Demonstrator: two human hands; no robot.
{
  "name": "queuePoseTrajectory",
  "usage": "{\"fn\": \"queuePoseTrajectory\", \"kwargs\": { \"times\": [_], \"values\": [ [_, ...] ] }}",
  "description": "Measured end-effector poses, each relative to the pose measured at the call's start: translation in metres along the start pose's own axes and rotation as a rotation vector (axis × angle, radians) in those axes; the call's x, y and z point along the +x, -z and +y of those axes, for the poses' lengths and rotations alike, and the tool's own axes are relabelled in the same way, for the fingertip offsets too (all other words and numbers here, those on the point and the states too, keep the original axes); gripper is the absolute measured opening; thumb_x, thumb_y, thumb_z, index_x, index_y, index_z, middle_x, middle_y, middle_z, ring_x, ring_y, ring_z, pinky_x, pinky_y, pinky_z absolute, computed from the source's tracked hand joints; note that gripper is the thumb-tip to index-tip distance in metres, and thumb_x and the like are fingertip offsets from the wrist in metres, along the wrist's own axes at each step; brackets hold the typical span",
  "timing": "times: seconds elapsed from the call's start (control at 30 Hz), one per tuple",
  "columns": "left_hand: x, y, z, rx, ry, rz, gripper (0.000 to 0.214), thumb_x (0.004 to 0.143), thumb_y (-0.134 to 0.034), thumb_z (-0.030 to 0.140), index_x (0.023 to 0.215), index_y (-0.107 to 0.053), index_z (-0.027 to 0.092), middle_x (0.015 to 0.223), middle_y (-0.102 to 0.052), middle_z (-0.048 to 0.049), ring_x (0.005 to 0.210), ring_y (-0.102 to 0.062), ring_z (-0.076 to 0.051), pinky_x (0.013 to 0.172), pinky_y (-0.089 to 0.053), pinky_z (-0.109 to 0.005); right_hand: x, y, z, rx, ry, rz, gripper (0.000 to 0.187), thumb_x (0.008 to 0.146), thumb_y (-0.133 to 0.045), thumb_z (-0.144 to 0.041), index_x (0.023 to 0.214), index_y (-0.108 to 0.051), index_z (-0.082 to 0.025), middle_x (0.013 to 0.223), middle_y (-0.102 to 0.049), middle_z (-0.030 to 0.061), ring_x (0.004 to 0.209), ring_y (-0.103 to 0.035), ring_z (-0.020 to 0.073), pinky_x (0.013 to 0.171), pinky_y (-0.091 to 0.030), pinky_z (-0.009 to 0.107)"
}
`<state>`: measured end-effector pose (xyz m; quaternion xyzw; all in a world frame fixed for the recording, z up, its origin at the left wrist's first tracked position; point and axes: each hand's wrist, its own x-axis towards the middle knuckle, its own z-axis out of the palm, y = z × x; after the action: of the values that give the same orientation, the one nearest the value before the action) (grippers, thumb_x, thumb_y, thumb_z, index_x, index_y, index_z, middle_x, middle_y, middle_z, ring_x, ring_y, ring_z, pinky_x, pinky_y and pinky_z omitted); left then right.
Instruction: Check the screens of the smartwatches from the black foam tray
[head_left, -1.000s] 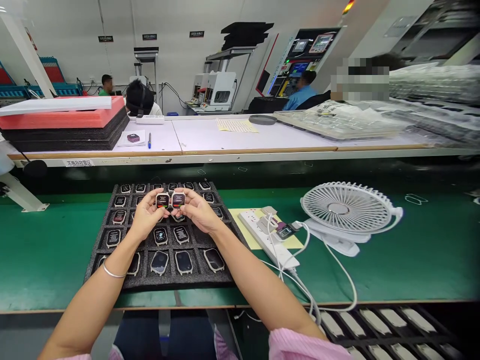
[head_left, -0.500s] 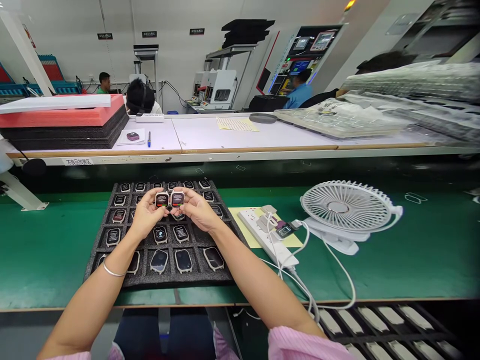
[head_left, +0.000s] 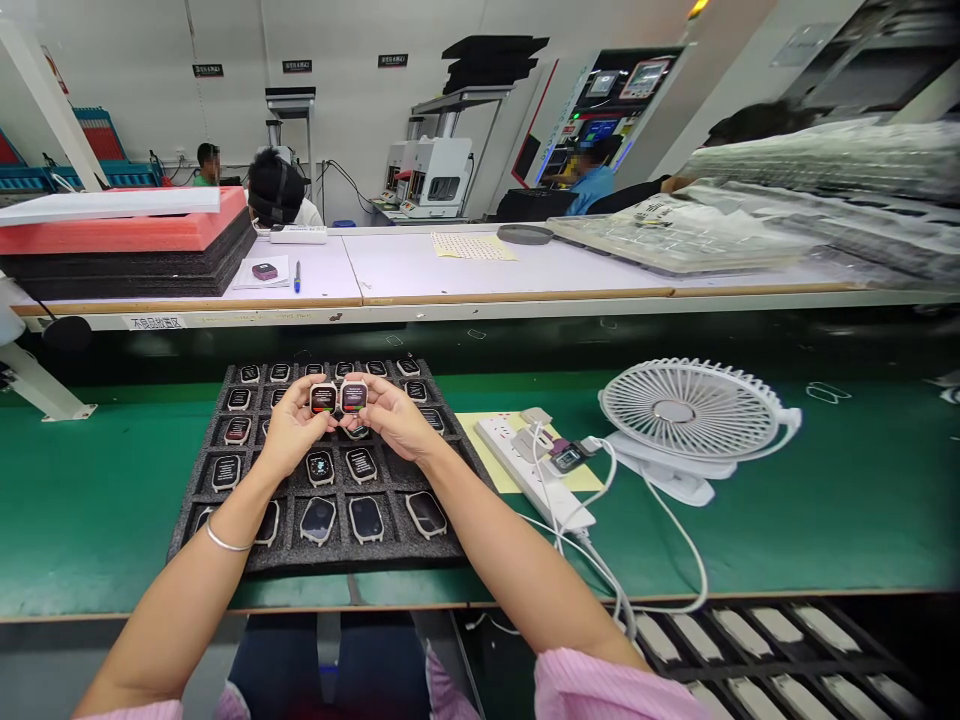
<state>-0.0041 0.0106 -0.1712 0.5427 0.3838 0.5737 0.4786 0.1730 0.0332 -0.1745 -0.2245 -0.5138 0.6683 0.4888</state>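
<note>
My left hand grips a small square watch body with a lit screen, raised above a black foam tray. My right hand grips a second lit watch body right beside the first, the two nearly touching. Several more watch bodies lie in the tray's pockets, some with lit screens, such as one below my hands. A thin bracelet circles my left wrist.
A white power strip with plugs, a charging watch and white cables lies right of the tray on the green mat. A white fan lies further right. Another tray sits below the bench edge. People sit at the back benches.
Both hands hold the same two watch bodies in the same place; only the view has shifted slightly.
</note>
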Motion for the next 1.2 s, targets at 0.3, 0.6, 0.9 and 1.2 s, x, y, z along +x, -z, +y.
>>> {"fn": "queuePoseTrajectory", "kwargs": {
  "times": [0.3, 0.6, 0.9, 1.2],
  "values": [
    [-0.0001, 0.0, 0.0007, -0.018, 0.009, -0.007, 0.057, 0.063, -0.069, 0.013, 0.117, -0.056, 0.02, 0.105, -0.064, -0.0032, 0.063, -0.066, -0.008, 0.064, -0.058, -0.025, -0.0003, -0.0008, -0.0008, -0.002, -0.004, 0.013, 0.05, 0.066, -0.067, -0.008, 0.113, -0.062, -0.022, 0.087, -0.072, -0.0007, 0.069, -0.072, 0.0148, 0.068, -0.057, 0.029],
    [0.0002, 0.0006, -0.0005, -0.021, 0.006, -0.013, 0.057, 0.063, -0.069, 0.013, 0.118, -0.055, 0.02, 0.108, -0.065, -0.0039, 0.063, -0.066, -0.009, 0.064, -0.059, -0.025, -0.0002, -0.0014, -0.0007, -0.002, -0.006, 0.014, 0.049, 0.067, -0.069, -0.009, 0.114, -0.062, -0.022, 0.086, -0.072, -0.0006, 0.07, -0.072, 0.0152, 0.067, -0.058, 0.03],
    [-0.0006, 0.001, -0.0007, -0.003, 0.01, -0.008, 0.055, 0.067, -0.072, 0.016, 0.12, -0.055, 0.02, 0.11, -0.065, -0.0053, 0.062, -0.066, -0.008, 0.062, -0.059, -0.025, 0.0003, 0.0012, 0.0017, -0.024, 0.002, -0.003, 0.048, 0.071, -0.076, -0.015, 0.116, -0.062, -0.021, 0.09, -0.07, 0.0012, 0.07, -0.071, 0.0155, 0.066, -0.058, 0.029],
    [-0.0013, 0.0023, -0.0003, -0.016, 0.006, -0.031, 0.052, 0.071, -0.07, 0.019, 0.121, -0.058, 0.019, 0.114, -0.068, -0.0081, 0.065, -0.071, -0.012, 0.066, -0.063, -0.03, 0.0001, 0.0016, 0.0019, -0.04, 0.009, -0.005, 0.048, 0.071, -0.074, -0.014, 0.116, -0.061, -0.022, 0.089, -0.068, 0.0002, 0.069, -0.069, 0.0142, 0.065, -0.056, 0.028]
  ]
}}
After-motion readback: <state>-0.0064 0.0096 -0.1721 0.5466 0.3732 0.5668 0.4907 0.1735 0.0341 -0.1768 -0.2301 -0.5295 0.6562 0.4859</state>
